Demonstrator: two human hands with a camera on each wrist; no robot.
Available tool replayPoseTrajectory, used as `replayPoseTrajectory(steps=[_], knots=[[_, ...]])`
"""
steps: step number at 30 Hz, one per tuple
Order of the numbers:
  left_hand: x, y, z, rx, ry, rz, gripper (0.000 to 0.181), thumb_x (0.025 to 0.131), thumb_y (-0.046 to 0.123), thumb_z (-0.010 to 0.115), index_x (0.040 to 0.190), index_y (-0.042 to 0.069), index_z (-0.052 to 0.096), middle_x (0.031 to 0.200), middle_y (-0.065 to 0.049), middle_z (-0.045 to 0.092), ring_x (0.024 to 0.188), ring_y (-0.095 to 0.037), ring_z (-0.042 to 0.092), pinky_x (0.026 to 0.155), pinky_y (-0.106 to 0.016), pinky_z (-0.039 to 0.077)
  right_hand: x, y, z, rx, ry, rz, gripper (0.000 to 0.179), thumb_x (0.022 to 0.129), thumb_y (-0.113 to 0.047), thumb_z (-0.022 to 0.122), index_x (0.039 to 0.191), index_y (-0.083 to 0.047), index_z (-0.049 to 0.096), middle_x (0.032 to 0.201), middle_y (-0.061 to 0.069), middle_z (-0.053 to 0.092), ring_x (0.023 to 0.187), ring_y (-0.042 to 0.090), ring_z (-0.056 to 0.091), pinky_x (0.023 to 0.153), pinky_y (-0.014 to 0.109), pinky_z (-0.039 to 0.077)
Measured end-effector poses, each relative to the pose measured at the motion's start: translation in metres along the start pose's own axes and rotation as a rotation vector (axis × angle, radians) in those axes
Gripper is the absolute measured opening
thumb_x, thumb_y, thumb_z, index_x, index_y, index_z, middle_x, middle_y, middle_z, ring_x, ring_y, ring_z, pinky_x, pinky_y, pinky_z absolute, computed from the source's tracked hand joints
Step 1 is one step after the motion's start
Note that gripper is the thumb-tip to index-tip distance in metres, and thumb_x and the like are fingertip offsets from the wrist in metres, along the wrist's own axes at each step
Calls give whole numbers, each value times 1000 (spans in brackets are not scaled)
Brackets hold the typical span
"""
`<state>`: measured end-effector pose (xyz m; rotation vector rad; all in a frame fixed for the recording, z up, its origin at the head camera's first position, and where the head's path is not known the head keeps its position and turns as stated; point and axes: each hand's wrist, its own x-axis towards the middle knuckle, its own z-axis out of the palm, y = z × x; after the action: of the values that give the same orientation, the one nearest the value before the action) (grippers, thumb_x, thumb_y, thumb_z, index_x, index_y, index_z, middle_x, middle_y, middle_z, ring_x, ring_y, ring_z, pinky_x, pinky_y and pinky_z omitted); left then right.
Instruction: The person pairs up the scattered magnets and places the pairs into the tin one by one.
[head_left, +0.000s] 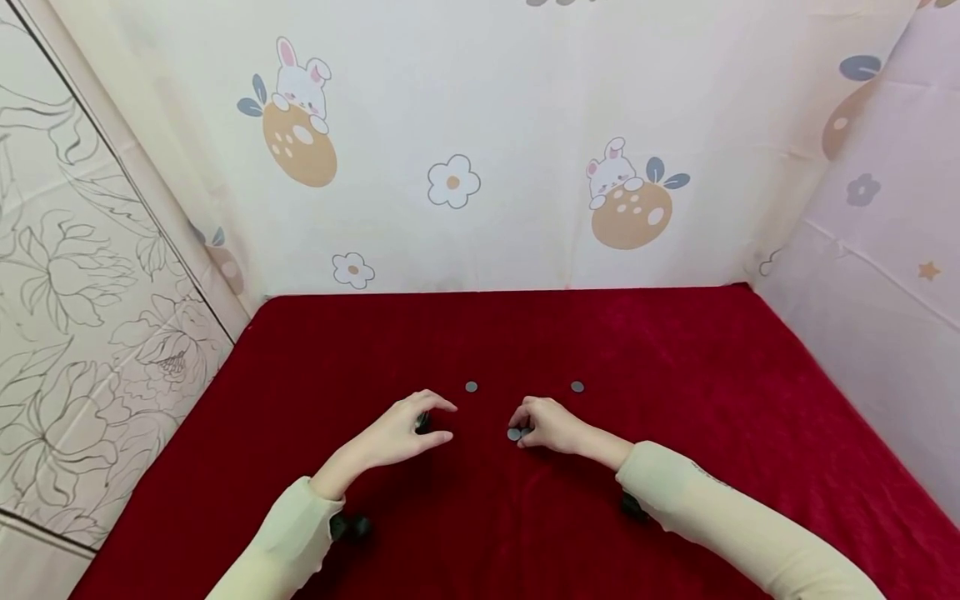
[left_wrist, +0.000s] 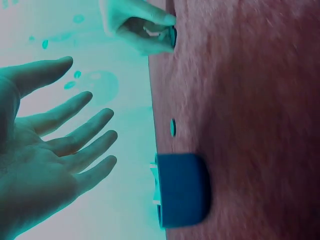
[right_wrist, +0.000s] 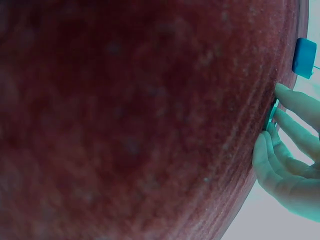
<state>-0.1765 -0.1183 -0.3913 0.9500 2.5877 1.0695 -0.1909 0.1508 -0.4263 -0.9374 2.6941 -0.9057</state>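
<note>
My right hand [head_left: 551, 427] is low over the red cloth, its thumb and fingertips pinching a grey coin [head_left: 513, 434]. A second coin edge overlaps it between the fingers. From the left wrist view, the same right hand [left_wrist: 142, 25] has thumb and fingers around a dark coin [left_wrist: 173, 36]. My left hand [head_left: 408, 429] hovers with fingers spread and nothing held. Beneath it, mostly hidden in the head view, stands a small dark container [head_left: 422, 422]; the left wrist view shows this container [left_wrist: 182, 190] upright, with a coin [left_wrist: 173, 127] lying near it.
One loose coin [head_left: 471, 387] lies beyond the left hand and another coin [head_left: 577, 387] beyond the right. Red cloth [head_left: 637, 342] covers the table. A patterned curtain [head_left: 510, 100] rises behind its far edge, with side panels at left and right.
</note>
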Motion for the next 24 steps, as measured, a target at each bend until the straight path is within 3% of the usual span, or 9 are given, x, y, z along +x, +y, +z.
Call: replayPoseTrajectory(steps=[6, 11, 18, 24], knots=[[-9, -11, -6, 20, 42, 0, 37, 84, 26, 60, 116, 8, 54, 119, -2, 49, 113, -21, 45, 90, -43, 38, 0, 1, 2, -3, 10, -24, 16, 70, -5, 72, 85, -1, 68, 78, 4, 56, 70, 15, 55, 60, 18, 45], [-14, -21, -7, 30, 94, 13, 38, 84, 21, 61, 117, 5, 53, 123, -10, 47, 113, -25, 45, 89, -46, 39, 1, 0, 1, -18, 0, -11, 15, 70, -5, 73, 84, -2, 68, 76, 2, 56, 68, 13, 54, 59, 17, 44], [-19, -34, -8, 11, 112, -45, 42, 83, 15, 62, 122, 4, 49, 131, -16, 38, 119, -30, 39, 91, -48, 37, 4, -2, -1, -21, -19, 13, 13, 70, -3, 72, 82, -2, 68, 74, 2, 60, 65, 10, 53, 57, 17, 43], [-23, -44, -11, 2, 122, -87, 46, 84, 17, 61, 125, 4, 46, 131, -16, 38, 119, -32, 38, 91, -49, 36, 5, -3, -1, -16, -34, 34, 11, 71, -1, 69, 82, -1, 68, 73, 2, 61, 63, 7, 52, 56, 17, 43]])
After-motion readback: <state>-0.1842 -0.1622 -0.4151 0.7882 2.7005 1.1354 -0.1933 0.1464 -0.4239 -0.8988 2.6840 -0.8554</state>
